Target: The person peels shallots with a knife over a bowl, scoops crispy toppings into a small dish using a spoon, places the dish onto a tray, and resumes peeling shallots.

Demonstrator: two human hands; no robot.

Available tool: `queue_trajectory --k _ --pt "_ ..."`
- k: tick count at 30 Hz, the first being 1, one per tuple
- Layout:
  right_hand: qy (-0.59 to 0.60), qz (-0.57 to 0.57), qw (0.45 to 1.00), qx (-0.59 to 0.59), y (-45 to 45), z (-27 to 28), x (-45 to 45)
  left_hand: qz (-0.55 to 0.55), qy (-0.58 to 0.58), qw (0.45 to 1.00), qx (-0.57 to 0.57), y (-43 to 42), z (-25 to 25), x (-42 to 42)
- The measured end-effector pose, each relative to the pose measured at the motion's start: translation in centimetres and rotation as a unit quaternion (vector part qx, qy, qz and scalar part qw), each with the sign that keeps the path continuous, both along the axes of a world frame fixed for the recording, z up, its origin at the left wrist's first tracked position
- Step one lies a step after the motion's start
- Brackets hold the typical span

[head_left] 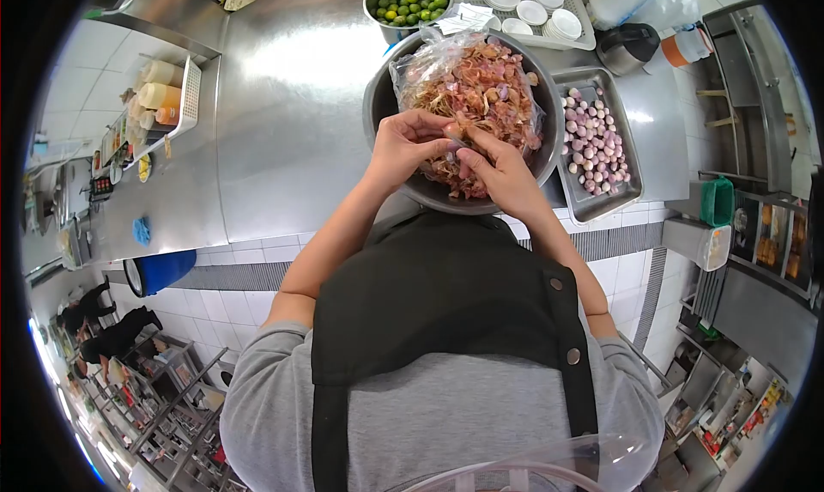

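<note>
My left hand and my right hand meet over a large grey bowl, fingers pinched together. Between the fingertips is a small purplish shallot, mostly covered by the fingers. Dry reddish-brown shallot skins and unpeeled shallots heap up inside the bowl, on a clear plastic bag that lines it. To the right of the bowl lies a metal tray holding many peeled, pale purple shallots. Whether either hand also holds a small blade cannot be seen.
Behind the bowl stand a pot of green limes and a white basket with small white dishes. A dark jug is at the back right. Across the steel counter, a white basket of bottles sits at left, near a blue cloth.
</note>
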State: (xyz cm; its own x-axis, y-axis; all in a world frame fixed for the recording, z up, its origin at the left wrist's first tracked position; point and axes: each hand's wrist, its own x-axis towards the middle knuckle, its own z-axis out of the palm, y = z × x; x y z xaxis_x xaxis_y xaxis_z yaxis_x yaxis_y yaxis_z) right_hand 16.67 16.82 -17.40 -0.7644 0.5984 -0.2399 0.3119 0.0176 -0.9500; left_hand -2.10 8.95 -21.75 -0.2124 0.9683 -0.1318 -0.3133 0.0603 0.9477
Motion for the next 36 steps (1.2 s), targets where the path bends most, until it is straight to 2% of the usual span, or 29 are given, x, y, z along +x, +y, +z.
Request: queue_trajectory --k 6,8,10,12,13,15,19,22,24,27,31,33,36 --pt "0.047 0.024 0.996 -0.066 0.3 -0.7 -0.7 0.02 -0.006 0.999 0.024 -0.7 0.1 -0.5" --pt "0.099 0.038 0.99 0.097 0.5 -2.2 -0.8 0.026 -0.018 0.999 0.033 -0.9 -0.2 -0.4" --pt "0.109 0.031 0.991 0.068 0.5 -1.8 -0.9 0.032 -0.035 0.998 0.042 -0.9 -0.7 -0.3" --pt "0.113 0.031 0.992 0.039 0.7 -2.1 -0.9 0.047 0.002 0.999 0.005 -0.9 -0.5 -0.1" --pt "0.093 0.042 0.994 0.04 0.9 -2.2 -0.6 0.047 0.021 0.998 0.023 -0.8 -1.3 -0.2" --pt "0.067 0.039 0.995 0.065 1.2 -2.6 -0.4 0.036 -0.032 0.998 0.031 -0.7 -1.6 -0.2" --pt "0.065 0.044 0.997 -0.02 1.7 -1.7 -0.6 0.034 -0.034 0.999 0.016 -0.8 -1.6 -0.1" --pt "0.108 0.018 0.994 -0.022 1.4 -2.5 -0.9 0.055 -0.03 0.996 0.067 -0.4 -1.6 0.2" --pt "0.081 -0.022 0.984 -0.158 1.5 -3.1 -0.9 0.054 0.053 0.992 0.096 -0.5 -1.7 0.4" --pt "0.071 -0.036 0.979 -0.187 1.5 -2.7 -1.2 0.071 0.02 0.994 0.081 -0.8 -1.4 1.0" --pt "0.066 0.023 0.986 -0.151 2.6 -2.1 -0.7 0.148 -0.059 0.986 0.055 -0.6 -1.1 2.9" --pt "0.096 0.037 0.991 -0.087 2.4 -1.8 -0.5 0.183 -0.095 0.976 0.066 -0.6 -1.2 3.6" --pt "0.097 0.101 0.99 0.012 3.4 -2.5 -0.1 0.206 -0.065 0.976 0.036 -0.9 -1.8 3.9"
